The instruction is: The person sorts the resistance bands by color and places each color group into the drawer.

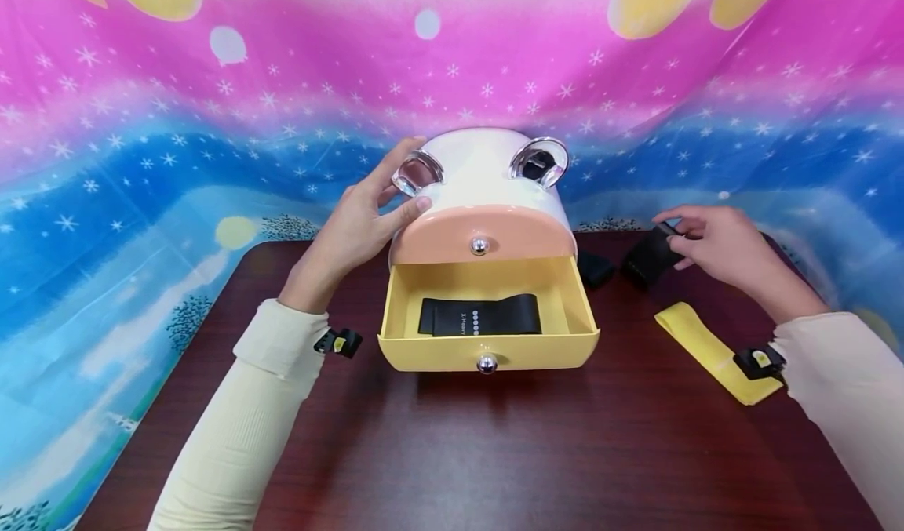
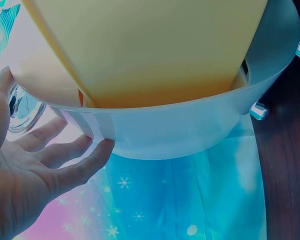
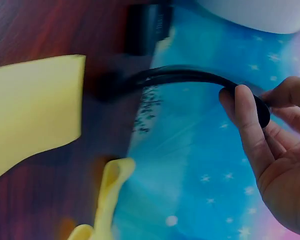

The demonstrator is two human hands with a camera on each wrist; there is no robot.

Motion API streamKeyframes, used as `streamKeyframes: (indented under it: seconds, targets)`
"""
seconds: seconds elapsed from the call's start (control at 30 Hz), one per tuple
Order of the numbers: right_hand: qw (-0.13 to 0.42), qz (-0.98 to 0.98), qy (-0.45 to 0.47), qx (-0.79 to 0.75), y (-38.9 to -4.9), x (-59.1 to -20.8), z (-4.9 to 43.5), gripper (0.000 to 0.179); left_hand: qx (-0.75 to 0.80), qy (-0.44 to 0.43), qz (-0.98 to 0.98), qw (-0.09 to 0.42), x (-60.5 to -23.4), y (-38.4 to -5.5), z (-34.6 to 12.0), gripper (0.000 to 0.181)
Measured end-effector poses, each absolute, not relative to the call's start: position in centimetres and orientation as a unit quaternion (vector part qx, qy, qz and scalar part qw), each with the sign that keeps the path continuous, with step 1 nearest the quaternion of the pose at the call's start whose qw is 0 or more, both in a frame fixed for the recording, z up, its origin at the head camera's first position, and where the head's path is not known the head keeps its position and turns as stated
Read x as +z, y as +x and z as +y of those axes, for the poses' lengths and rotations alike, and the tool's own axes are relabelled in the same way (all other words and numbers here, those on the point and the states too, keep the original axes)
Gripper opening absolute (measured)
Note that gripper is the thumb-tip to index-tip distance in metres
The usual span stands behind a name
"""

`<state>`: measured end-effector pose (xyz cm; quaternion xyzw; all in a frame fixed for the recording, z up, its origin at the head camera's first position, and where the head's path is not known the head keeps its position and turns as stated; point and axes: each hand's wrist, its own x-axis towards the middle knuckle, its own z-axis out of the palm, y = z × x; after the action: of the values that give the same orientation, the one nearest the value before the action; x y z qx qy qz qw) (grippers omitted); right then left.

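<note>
A white, dome-topped box (image 1: pixel 476 170) with a peach drawer (image 1: pixel 487 233) has its lower yellow drawer (image 1: pixel 487 352) pulled out. Inside the yellow drawer lies a folded black resistance band (image 1: pixel 504 315) printed "X-Heavy". My left hand (image 1: pixel 356 221) rests on the box's side, thumb and fingers spread about the left silver-rimmed ear (image 1: pixel 418 172); in the left wrist view its fingertips (image 2: pixel 106 146) touch the white wall. At the right, thumb and fingers of my right hand (image 1: pixel 727 245) pinch another black resistance band (image 1: pixel 651 256), which hangs down in a loop (image 3: pixel 185 75).
A yellow resistance band (image 1: pixel 706 350) lies on the dark wooden table (image 1: pixel 494 452) below my right hand. Beside the box's right side is a further folded black band (image 1: pixel 595 270). A printed snowflake cloth (image 1: pixel 353 68) hangs behind the table.
</note>
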<state>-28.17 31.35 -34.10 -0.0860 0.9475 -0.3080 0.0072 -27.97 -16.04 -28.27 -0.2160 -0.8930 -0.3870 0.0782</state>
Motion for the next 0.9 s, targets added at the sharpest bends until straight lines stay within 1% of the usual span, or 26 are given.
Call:
streamKeyframes:
  seconds: [0.27,0.47,0.6,0.73,0.9]
  targets:
    - [-0.021,0.943,-0.036,-0.332,-25.9,-30.4,30.7,0.041,-0.389,-0.220,-0.891,0.077,-28.2,-28.0,-16.0,0.076]
    - [-0.041,0.923,-0.027,-0.382,-24.1,-27.7,29.5,0.039,-0.386,-0.216,-0.894,0.075,-28.2,-28.0,-16.0,0.076]
    - [-0.068,0.905,-0.038,-0.417,-22.8,-26.1,28.4,0.034,-0.385,-0.215,-0.894,0.074,-28.1,-27.9,-16.1,0.076]
    - [-0.088,0.896,-0.047,-0.433,-21.4,-24.6,27.4,0.037,-0.383,-0.216,-0.895,0.074,-28.1,-27.9,-16.1,0.077]
    - [-0.103,0.876,-0.083,-0.464,-20.0,-23.3,25.8,0.038,-0.382,-0.215,-0.896,0.072,-28.1,-27.9,-16.1,0.077]
